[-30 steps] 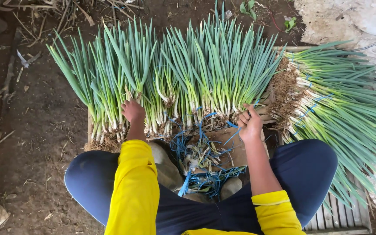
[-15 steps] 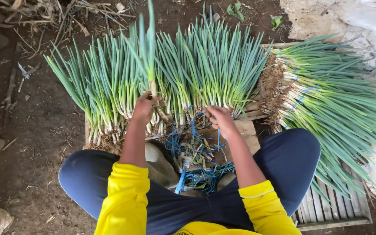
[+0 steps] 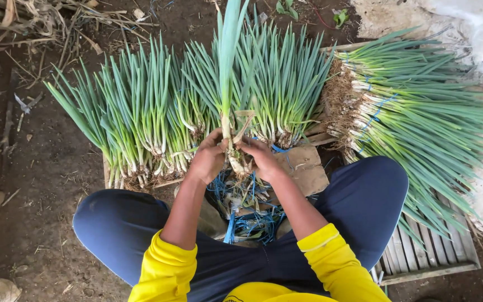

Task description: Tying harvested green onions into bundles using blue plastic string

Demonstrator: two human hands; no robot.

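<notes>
While bundles of green onions (image 3: 157, 117) fan out behind them, the left hand (image 3: 208, 159) and right hand (image 3: 261, 157) pinch one upright green onion stalk (image 3: 227, 84) at its base. Blue twine (image 3: 247, 218) lies below the hands, between the knees.

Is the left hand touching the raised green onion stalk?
Touching. The head view shows the left hand wrapped around the raised green onion stalk at its base.

Farm sorting spot w/ dirt floor (image 3: 40, 168), bundled green onions (image 3: 141, 117), wooden slat crate (image 3: 443, 257).
</notes>
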